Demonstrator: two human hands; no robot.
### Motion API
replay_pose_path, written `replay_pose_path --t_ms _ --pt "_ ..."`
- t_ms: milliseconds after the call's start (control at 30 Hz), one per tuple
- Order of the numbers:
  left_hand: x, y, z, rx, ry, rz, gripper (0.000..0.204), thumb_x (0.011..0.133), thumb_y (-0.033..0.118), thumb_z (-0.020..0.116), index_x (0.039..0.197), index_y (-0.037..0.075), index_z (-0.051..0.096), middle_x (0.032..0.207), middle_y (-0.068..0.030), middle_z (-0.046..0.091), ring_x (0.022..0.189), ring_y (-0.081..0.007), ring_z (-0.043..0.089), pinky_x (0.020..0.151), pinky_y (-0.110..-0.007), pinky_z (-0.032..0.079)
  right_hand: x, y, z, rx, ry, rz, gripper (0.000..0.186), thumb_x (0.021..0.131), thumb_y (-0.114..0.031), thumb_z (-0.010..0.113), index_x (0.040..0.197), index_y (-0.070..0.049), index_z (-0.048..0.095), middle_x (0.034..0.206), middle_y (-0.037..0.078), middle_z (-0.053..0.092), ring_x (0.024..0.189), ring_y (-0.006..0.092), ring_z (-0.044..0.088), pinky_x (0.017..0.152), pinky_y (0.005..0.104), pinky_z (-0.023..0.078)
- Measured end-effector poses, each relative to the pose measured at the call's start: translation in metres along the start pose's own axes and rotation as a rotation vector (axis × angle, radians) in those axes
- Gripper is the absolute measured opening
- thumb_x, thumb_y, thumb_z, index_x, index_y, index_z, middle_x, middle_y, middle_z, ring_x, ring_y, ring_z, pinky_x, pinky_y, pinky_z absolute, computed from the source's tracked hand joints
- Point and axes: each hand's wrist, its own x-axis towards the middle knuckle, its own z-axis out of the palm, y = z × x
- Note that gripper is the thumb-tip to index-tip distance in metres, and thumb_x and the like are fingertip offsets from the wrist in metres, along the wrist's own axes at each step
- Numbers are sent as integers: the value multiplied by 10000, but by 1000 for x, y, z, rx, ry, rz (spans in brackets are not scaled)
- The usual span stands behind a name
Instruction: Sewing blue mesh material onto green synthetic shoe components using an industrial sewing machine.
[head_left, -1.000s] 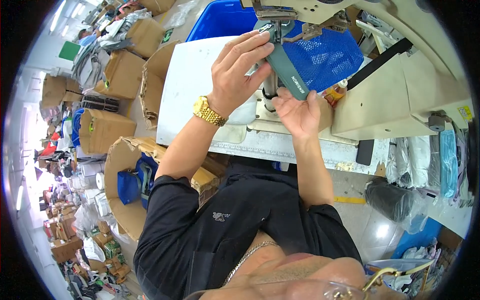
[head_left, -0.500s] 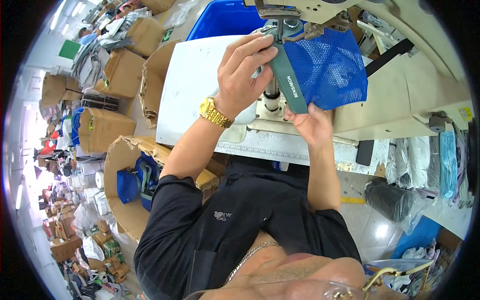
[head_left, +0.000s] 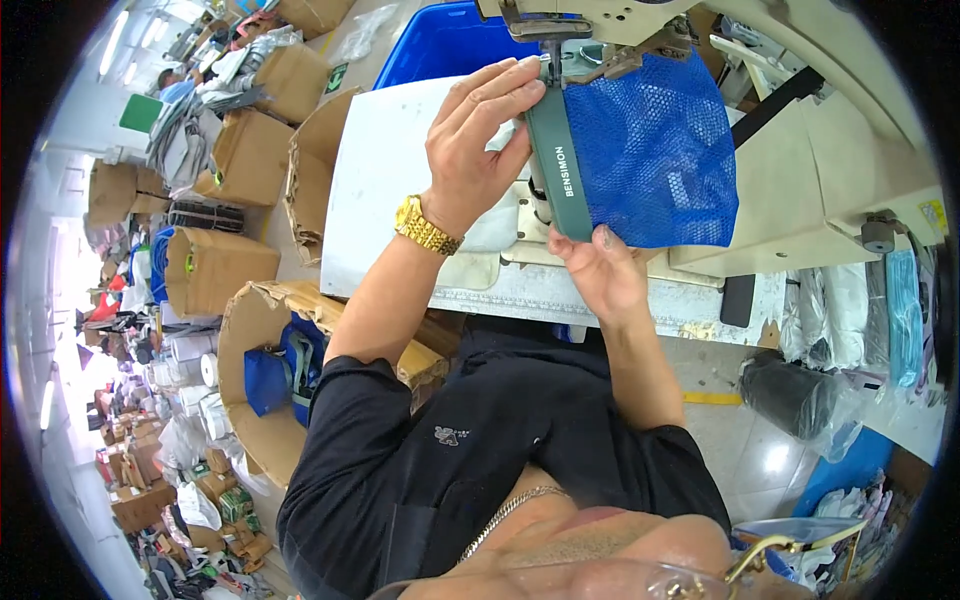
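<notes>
- Item: blue mesh fabric pouch [head_left: 650,150] with a grey-green webbing band [head_left: 556,165] along its left edge, held up under the head of a cream industrial sewing machine [head_left: 800,120], above the pale counter [head_left: 400,190].
- Left hand [head_left: 478,140]: fingers closed over the top of the band, just beside the machine's presser foot and needle bar [head_left: 552,50]; gold metal wristwatch [head_left: 427,227] on the wrist.
- Right hand [head_left: 600,270]: beneath the pouch, thumb and fingers pinching the band's lower end and the mesh bottom corner.
- Grip state: both hands clamped on the band, one at each end; the mesh hangs to the right of both grips.
- Risk, fingers: the left fingertips sit very near the needle zone; a start of the machine could likely catch them.
- Risk, seam: if either grip slackens, the band may skew against the mesh and the stitch line could wander.
- Risk, snag: loose mesh right of the grips might fold under the foot and be sewn double.
- Surroundings: blue plastic crate [head_left: 440,45] beyond the left grip; open cardboard boxes [head_left: 250,150] on the floor.
</notes>
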Motion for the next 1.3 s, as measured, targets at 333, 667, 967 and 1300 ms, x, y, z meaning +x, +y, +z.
replay_pose_path --t_ms 333,667,967,1300 --pt "-10 10 3 40 73 14 343 679 -5 772 1013 54 720 1121 -85 688 1087 -282 642 896 -353 541 -45 -33 -23 -414 154 28 531 993 -404 521 1331 5 493 1255 206 602 1128 311 613 916 419 498" --pt "-7 6 3 54 56 42 336 690 8 766 1021 46 722 1127 -87 691 1090 -271 649 908 -351 547 -25 -84 -9 -1088 320 -364 471 865 -65 724 1283 39 534 1135 74 624 1056 147 566 957 297 434" --pt "-3 8 -7 93 -12 97 336 693 15 766 1025 43 726 1118 -76 693 1066 -258 652 894 -335 550 -35 -75 4 -1077 273 -378 360 884 -48 695 1218 33 588 1099 77 649 981 127 587 897 279 461" --pt "-3 5 -5 76 -1 94 333 694 3 753 1023 52 728 1127 -72 692 1058 -248 654 879 -328 554 -33 -72 9 -1038 262 -400 350 883 -29 686 1212 37 586 1094 73 651 980 126 591 896 284 464"
